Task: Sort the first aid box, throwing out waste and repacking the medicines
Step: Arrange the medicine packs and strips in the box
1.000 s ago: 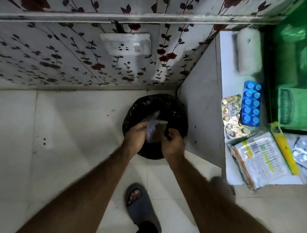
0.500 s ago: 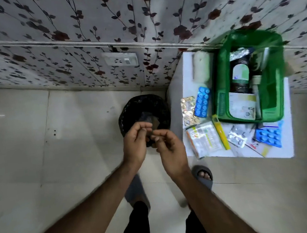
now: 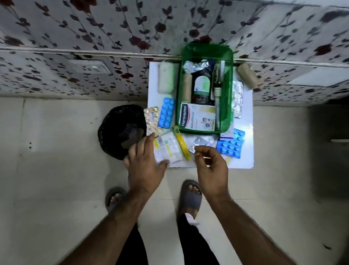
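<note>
The green first aid box point(image 3: 229, 115) stands open on a small white table point(image 3: 248, 158), holding bottles, a bandage roll and a Hansaplast carton point(image 3: 197, 117). Blister strips and packets lie around it: two blue strips point(image 3: 166, 113) point(image 3: 231, 144), a gold one point(image 3: 152, 121), a clear packet point(image 3: 167, 148) and a yellow tube point(image 3: 182, 145). My left hand point(image 3: 143, 162) hovers with fingers spread over the clear packet's left edge. My right hand point(image 3: 210, 165) is at the table's front edge, fingers curled, thumb and forefinger close together by some silver strips point(image 3: 202, 140). Both hands hold nothing that I can see.
A bin lined with a black bag point(image 3: 112, 135) stands on the tiled floor left of the table, with waste inside. A white roll point(image 3: 166, 79) and a brown roll point(image 3: 247, 76) lie beside the box by the floral wall. My sandalled feet point(image 3: 190, 198) are below the table.
Both hands have left the bin, where they dropped a wrapper, and moved right to the table's front edge. The view has swung right onto the table.
</note>
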